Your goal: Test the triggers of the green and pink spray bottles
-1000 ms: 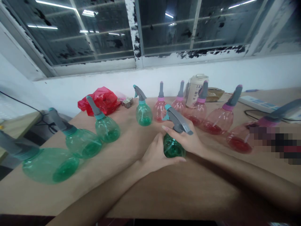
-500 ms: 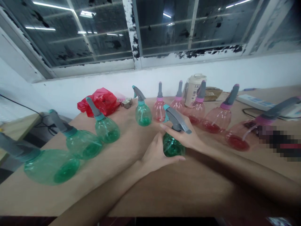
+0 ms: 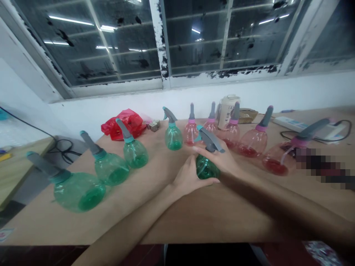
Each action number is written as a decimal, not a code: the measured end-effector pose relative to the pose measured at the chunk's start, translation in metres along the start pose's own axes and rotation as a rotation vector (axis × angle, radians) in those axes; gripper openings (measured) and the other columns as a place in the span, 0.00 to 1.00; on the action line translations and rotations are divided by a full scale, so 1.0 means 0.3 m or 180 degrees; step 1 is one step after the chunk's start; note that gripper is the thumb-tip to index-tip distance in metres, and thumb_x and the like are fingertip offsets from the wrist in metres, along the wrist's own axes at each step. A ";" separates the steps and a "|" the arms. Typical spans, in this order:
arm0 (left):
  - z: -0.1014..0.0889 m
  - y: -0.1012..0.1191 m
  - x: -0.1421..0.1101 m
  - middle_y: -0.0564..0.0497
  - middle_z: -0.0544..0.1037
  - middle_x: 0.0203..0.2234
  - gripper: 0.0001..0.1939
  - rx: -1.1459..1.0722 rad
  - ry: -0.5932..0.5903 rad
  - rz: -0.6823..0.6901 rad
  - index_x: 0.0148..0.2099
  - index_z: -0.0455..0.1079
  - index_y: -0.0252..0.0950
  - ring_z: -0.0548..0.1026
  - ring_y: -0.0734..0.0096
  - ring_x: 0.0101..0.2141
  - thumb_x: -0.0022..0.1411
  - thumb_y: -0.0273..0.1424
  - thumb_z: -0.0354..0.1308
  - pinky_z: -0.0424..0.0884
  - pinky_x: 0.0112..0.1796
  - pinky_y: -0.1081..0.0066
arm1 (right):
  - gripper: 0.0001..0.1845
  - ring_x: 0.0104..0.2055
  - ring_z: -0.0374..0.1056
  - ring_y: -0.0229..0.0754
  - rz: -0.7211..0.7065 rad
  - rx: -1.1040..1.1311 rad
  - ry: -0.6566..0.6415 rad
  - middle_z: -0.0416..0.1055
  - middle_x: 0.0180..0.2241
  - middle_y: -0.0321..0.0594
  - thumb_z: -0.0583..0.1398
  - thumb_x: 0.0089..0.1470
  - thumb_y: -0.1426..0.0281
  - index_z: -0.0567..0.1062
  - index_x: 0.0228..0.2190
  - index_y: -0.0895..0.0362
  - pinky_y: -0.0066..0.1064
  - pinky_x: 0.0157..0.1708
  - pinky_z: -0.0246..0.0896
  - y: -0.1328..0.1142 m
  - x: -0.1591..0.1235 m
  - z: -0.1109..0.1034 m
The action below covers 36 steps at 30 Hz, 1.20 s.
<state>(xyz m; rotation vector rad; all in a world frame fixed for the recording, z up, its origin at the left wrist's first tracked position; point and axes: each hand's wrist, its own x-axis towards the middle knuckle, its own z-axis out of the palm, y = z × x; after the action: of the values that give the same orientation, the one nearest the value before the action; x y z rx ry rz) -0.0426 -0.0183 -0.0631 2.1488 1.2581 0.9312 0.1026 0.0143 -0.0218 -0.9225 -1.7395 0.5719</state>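
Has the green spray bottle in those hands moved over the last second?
No, not visibly. The green spray bottle stays in front and slightly right of the leftmost pink bottle standing behind it; the whole view has shifted.

- spray bottle (image 3: 206,170) sits between left hand (image 3: 188,175) and right hand (image 3: 225,159), middle of the table (image 3: 177,221)
- three bottles (image 3: 135,153) down the left side, a lone bottle (image 3: 173,136) back-center
- five others (image 3: 253,142) curving round the right
- bag (image 3: 126,125) back left, canister (image 3: 226,114) and box (image 3: 247,116) behind the right-hand lot
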 end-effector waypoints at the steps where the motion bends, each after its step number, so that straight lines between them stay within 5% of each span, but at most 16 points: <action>1: -0.003 -0.002 -0.003 0.35 0.63 0.56 0.49 -0.0007 0.0015 0.0032 0.62 0.49 0.35 0.62 0.43 0.57 0.45 0.49 0.66 0.62 0.54 0.45 | 0.23 0.38 0.71 0.46 0.0000 -0.0095 -0.0074 0.74 0.37 0.39 0.64 0.46 0.54 0.71 0.42 0.53 0.41 0.39 0.67 -0.002 -0.012 -0.006; 12: -0.084 -0.053 -0.084 0.40 0.69 0.51 0.44 -0.0068 0.0344 -0.0249 0.60 0.51 0.37 0.69 0.47 0.51 0.48 0.50 0.64 0.68 0.48 0.50 | 0.32 0.50 0.67 0.50 0.0251 -0.0493 -0.0832 0.69 0.50 0.44 0.62 0.49 0.52 0.64 0.53 0.52 0.49 0.51 0.61 0.020 -0.153 0.004; 21: -0.213 -0.160 -0.169 0.35 0.63 0.56 0.47 0.0320 0.0643 -0.0505 0.63 0.46 0.34 0.64 0.46 0.56 0.49 0.47 0.64 0.62 0.52 0.47 | 0.36 0.49 0.69 0.56 0.0348 -0.0957 -0.1074 0.70 0.49 0.51 0.58 0.49 0.47 0.64 0.53 0.56 0.50 0.46 0.64 -0.066 -0.046 0.174; 28: -0.277 -0.199 -0.261 0.43 0.67 0.47 0.29 0.1030 0.1395 -0.0087 0.59 0.50 0.37 0.68 0.58 0.50 0.60 0.36 0.56 0.67 0.49 0.55 | 0.38 0.48 0.69 0.61 0.0228 -0.1819 -0.1104 0.69 0.49 0.56 0.54 0.52 0.45 0.64 0.54 0.60 0.47 0.42 0.65 -0.081 0.074 0.312; 36: -0.250 -0.159 -0.271 0.52 0.73 0.34 0.15 0.0798 0.0994 -0.0001 0.50 0.58 0.39 0.73 0.69 0.32 0.61 0.31 0.53 0.70 0.33 0.69 | 0.45 0.43 0.72 0.59 0.0221 -0.2513 -0.1153 0.75 0.40 0.58 0.45 0.52 0.39 0.64 0.54 0.62 0.44 0.40 0.64 -0.103 0.154 0.411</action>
<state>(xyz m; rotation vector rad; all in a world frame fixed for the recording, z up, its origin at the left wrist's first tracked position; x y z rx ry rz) -0.1539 -0.0634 -0.0723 2.2511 1.5986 1.2002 -0.0300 0.0398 -0.0152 -1.4900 -2.3256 0.0670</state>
